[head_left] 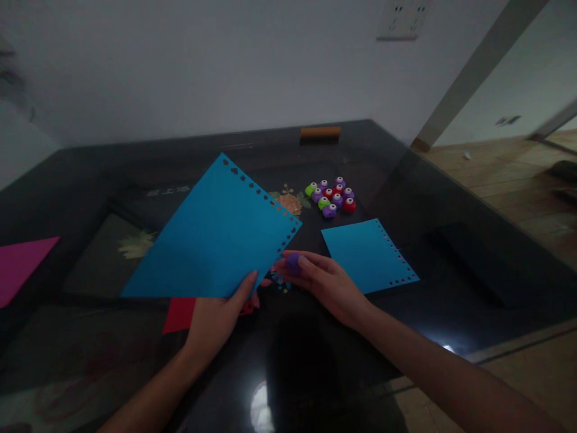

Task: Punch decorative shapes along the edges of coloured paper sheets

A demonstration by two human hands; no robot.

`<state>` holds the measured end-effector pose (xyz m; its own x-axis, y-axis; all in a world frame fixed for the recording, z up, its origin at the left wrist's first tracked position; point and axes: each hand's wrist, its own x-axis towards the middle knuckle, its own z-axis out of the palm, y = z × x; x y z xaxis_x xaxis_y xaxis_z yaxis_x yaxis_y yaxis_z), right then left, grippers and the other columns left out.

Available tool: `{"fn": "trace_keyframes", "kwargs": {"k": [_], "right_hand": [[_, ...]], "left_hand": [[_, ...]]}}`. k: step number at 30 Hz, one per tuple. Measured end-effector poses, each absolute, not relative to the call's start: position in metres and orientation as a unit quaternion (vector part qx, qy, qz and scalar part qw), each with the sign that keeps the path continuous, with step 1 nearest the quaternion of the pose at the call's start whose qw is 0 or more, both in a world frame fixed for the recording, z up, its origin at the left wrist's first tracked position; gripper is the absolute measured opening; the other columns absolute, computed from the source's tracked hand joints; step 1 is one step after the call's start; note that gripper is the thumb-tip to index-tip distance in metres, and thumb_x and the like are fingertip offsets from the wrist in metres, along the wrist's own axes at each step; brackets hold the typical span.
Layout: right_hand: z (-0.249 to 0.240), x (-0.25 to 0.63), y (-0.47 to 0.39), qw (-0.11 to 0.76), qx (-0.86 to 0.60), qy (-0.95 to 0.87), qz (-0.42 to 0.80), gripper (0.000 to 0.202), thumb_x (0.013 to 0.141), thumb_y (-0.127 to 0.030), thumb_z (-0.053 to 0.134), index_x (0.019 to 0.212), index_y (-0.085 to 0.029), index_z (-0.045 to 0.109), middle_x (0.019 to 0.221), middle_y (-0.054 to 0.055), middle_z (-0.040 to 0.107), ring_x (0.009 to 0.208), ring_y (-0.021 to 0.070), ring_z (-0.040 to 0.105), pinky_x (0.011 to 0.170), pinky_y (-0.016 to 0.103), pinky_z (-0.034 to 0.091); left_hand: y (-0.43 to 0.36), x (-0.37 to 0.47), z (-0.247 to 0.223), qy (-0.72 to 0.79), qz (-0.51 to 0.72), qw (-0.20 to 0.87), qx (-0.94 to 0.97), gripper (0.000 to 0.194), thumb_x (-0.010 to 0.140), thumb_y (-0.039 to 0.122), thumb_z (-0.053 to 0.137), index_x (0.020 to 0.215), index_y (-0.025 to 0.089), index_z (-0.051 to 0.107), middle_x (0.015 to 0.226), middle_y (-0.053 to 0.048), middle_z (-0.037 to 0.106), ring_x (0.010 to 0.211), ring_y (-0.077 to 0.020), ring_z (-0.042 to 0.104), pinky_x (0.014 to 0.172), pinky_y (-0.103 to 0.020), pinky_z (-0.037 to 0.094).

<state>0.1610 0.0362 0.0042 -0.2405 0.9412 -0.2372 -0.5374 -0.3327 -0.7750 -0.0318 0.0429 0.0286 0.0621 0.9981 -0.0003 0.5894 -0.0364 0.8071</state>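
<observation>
My left hand (229,307) pinches a sheet of blue paper (211,234) near its lower right edge and holds it up over the table. Small shaped holes run along the sheet's upper right edge and around its right corner. My right hand (329,282) is closed on a small purple craft punch (294,263), just off the sheet's right edge. Part of the punch is hidden by my fingers. Under the left hand lies a sheet of red paper (178,316), mostly covered. Tiny cut-out paper bits (283,282) are scattered beneath the right fingers.
Several purple, green and red craft punches (331,197) stand grouped behind my right hand. Right of it lies another blue sheet (360,252) with holes along two edges. Pink paper (24,264) is at far left. A brown roll (320,133) sits at the dark table's (451,337) back.
</observation>
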Motion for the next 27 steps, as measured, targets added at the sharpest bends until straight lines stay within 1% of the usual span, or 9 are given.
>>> {"fn": "trace_keyframes", "kwargs": {"k": [2, 4, 9, 11, 17, 21, 27], "right_hand": [[0.0054, 0.1619, 0.0379, 0.501, -0.354, -0.270, 0.742, 0.032, 0.082, -0.040, 0.063, 0.102, -0.015, 0.067, 0.104, 0.011, 0.071, 0.102, 0.0218, 0.065, 0.102, 0.043, 0.040], [0.0059, 0.1626, 0.0391, 0.497, -0.356, -0.260, 0.748, 0.033, 0.085, -0.043, 0.058, 0.101, -0.015, 0.067, 0.106, 0.011, 0.070, 0.103, 0.0222, 0.064, 0.103, 0.044, 0.040], [0.0032, 0.1646, 0.0394, 0.487, -0.360, -0.270, 0.748, 0.036, 0.088, -0.047, 0.052, 0.100, -0.016, 0.067, 0.109, 0.010, 0.070, 0.106, 0.0223, 0.063, 0.103, 0.044, 0.039], [0.0020, 0.1659, 0.0389, 0.481, -0.363, -0.301, 0.739, 0.037, 0.088, -0.048, 0.051, 0.102, -0.017, 0.067, 0.112, 0.010, 0.068, 0.109, 0.0226, 0.062, 0.104, 0.044, 0.038], [0.0040, 0.1677, 0.0388, 0.443, -0.405, -0.409, 0.687, 0.036, 0.087, -0.048, 0.053, 0.107, -0.020, 0.066, 0.115, 0.007, 0.067, 0.110, 0.0211, 0.060, 0.102, 0.041, 0.040], [0.0050, 0.1664, 0.0397, 0.426, -0.415, -0.439, 0.673, 0.034, 0.088, -0.048, 0.052, 0.106, -0.022, 0.066, 0.114, 0.005, 0.066, 0.111, 0.0203, 0.059, 0.103, 0.040, 0.039], [0.0040, 0.1703, 0.0409, 0.410, -0.418, -0.474, 0.658, 0.036, 0.090, -0.049, 0.048, 0.109, -0.023, 0.064, 0.117, 0.006, 0.064, 0.112, 0.0212, 0.057, 0.104, 0.042, 0.038]], "left_hand": [[0.0452, -0.0350, 0.0300, 0.604, 0.320, 0.313, 0.659, 0.035, 0.078, 0.047, 0.052, 0.054, 0.024, 0.066, 0.073, -0.001, 0.076, 0.083, -0.0245, 0.069, 0.094, -0.036, 0.046], [0.0474, -0.0375, 0.0305, 0.601, 0.324, 0.304, 0.664, 0.036, 0.079, 0.046, 0.052, 0.052, 0.025, 0.065, 0.072, -0.001, 0.075, 0.082, -0.0239, 0.069, 0.094, -0.035, 0.046], [0.0502, -0.0376, 0.0305, 0.595, 0.340, 0.303, 0.663, 0.038, 0.081, 0.043, 0.051, 0.049, 0.025, 0.061, 0.066, 0.000, 0.074, 0.075, -0.0225, 0.070, 0.088, -0.032, 0.050], [0.0503, -0.0366, 0.0311, 0.588, 0.342, 0.311, 0.663, 0.039, 0.081, 0.043, 0.050, 0.048, 0.025, 0.059, 0.065, 0.000, 0.074, 0.074, -0.0221, 0.070, 0.085, -0.031, 0.051], [0.0498, -0.0368, 0.0298, 0.596, 0.345, 0.307, 0.658, 0.035, 0.080, 0.043, 0.051, 0.053, 0.024, 0.062, 0.067, -0.001, 0.075, 0.076, -0.0224, 0.070, 0.086, -0.033, 0.050], [0.0500, -0.0381, 0.0268, 0.588, 0.337, 0.317, 0.663, 0.037, 0.082, 0.043, 0.051, 0.053, 0.023, 0.063, 0.069, -0.002, 0.075, 0.075, -0.0222, 0.070, 0.084, -0.034, 0.050], [0.0508, -0.0380, 0.0255, 0.576, 0.348, 0.315, 0.669, 0.036, 0.083, 0.039, 0.051, 0.052, 0.023, 0.062, 0.066, -0.001, 0.074, 0.073, -0.0213, 0.070, 0.081, -0.033, 0.052]]}}
